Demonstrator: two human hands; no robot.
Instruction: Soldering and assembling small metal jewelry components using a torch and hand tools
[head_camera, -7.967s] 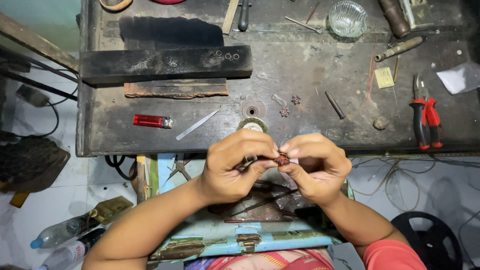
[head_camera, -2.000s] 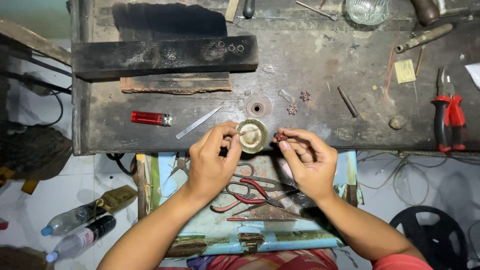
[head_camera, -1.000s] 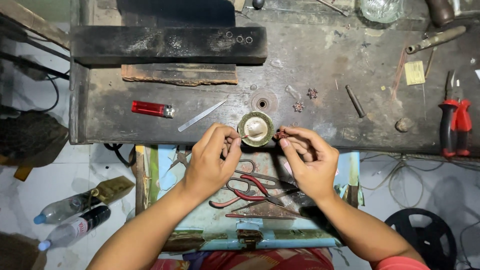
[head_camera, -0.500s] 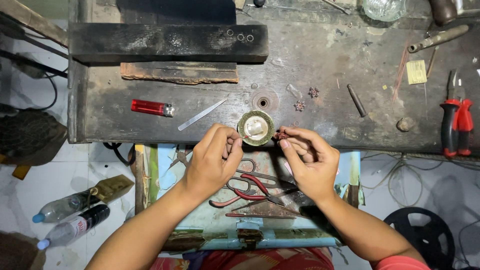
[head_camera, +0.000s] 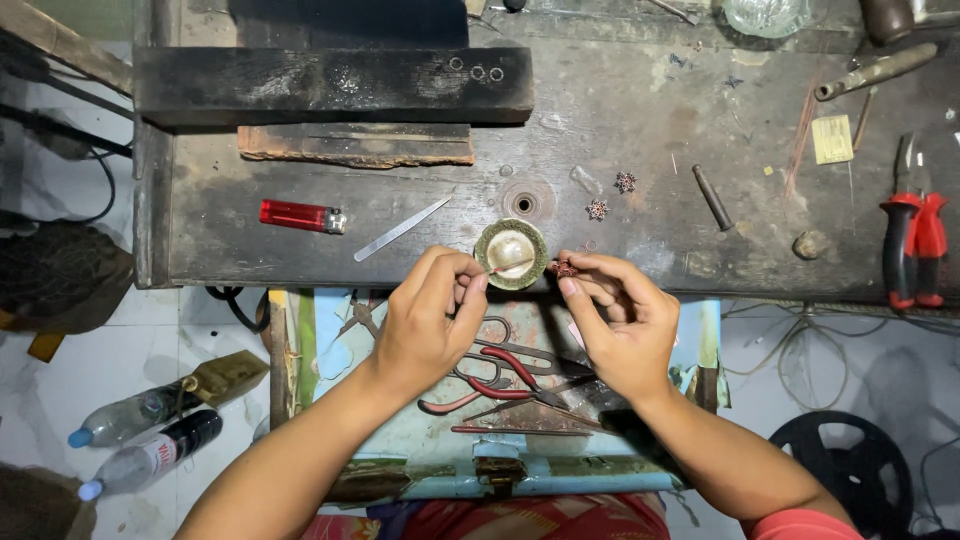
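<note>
Small round dish (head_camera: 511, 254), pale inside with a greenish rim, sits at the near edge of a dark, worn workbench (head_camera: 640, 120); every place below is told from this dish. A thin stick (head_camera: 508, 267) lies across the dish, its near end pinched between the thumb and fingertips of the left hand (head_camera: 428, 325), which sits just below and to the left of the dish with its fingers curled together. The right hand (head_camera: 620, 325) is just to the right of the dish, its thumb and forefinger pressed together on a tiny reddish beaded piece (head_camera: 566, 268) held beside the dish's rim. Two similar small flower-like pieces (head_camera: 611, 196) lie on the bench above and to the right of the dish. A metal file (head_camera: 401, 229) and a red lighter (head_camera: 301, 215) lie to the left of it. Red-handled pliers (head_camera: 915, 245) rest far to the right. Below the dish, under the hands, red-handled scissors (head_camera: 495, 378) lie in an open drawer (head_camera: 420, 455).
</note>
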